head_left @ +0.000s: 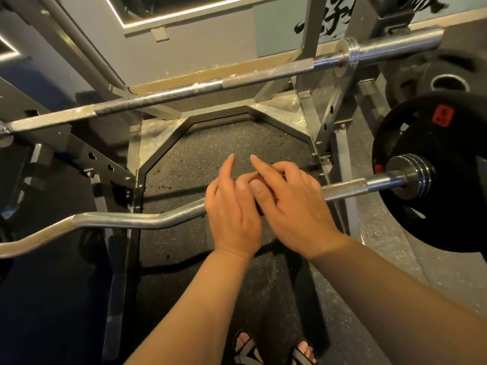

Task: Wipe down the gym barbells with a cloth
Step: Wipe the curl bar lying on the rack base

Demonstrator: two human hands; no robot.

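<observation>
A grey steel rack frame (328,114) with silver diamond-plate corners (155,133) stands on speckled black rubber flooring (226,138). Black strapped sandals (246,349) show at the bottom edge; a lit-edged mirror (147,9) hangs behind.

Dim, warm indoor light; glare streaks the straight barbell (263,72) (sharpest near its collar), edges bowed, corners softly blurred.

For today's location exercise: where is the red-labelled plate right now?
In the head view, the plate is at the right edge. It sits on the right end of the curl bar, below the straight barbell.
</observation>
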